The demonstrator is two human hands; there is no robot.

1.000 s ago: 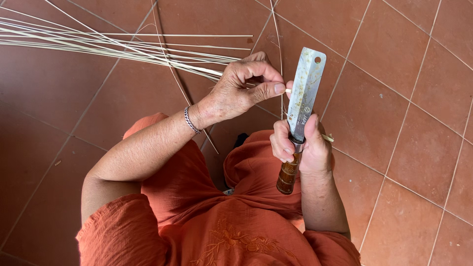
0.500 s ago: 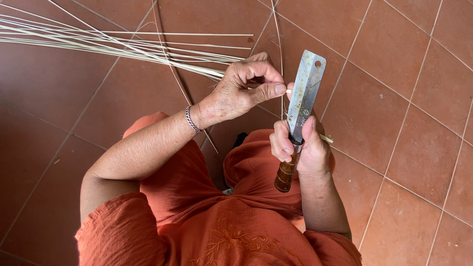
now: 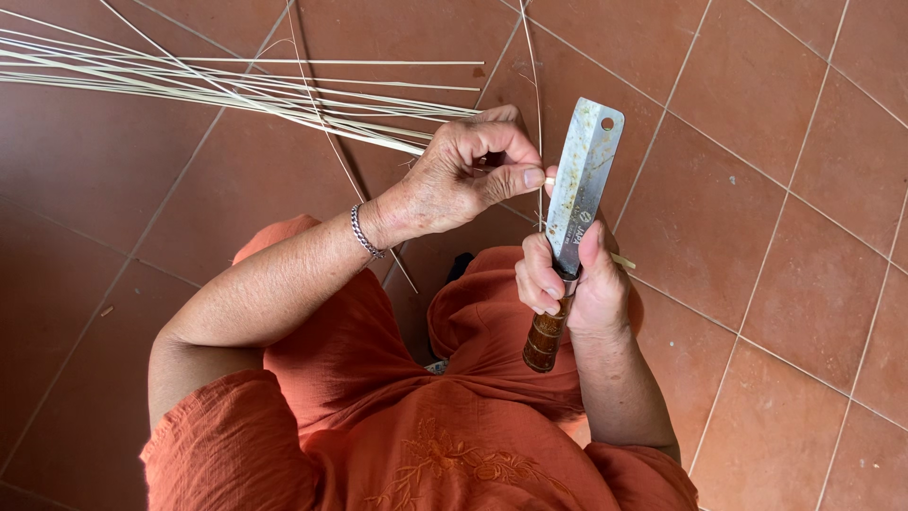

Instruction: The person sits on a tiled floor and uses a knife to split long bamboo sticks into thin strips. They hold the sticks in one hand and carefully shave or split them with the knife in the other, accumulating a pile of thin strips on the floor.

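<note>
My right hand (image 3: pixel 577 284) grips the brown wooden handle (image 3: pixel 548 338) of a flat steel chopping knife (image 3: pixel 584 180), blade pointing up and away. My left hand (image 3: pixel 468 175), with a metal bracelet (image 3: pixel 363 233) at the wrist, pinches a thin pale bamboo strip (image 3: pixel 623 261) against the blade's left edge; the strip's short end sticks out to the right of my right hand. A long bundle of pale bamboo strips (image 3: pixel 208 85) fans out to the left from my left hand over the floor.
I sit on a floor of reddish-brown tiles (image 3: pixel 785 189), in orange clothes (image 3: pixel 407 416). A few single thin strips (image 3: pixel 322 123) cross the tiles above my left arm.
Hands, knife and strips stay almost where they were; my left hand and the strip shifted only slightly along the blade.
</note>
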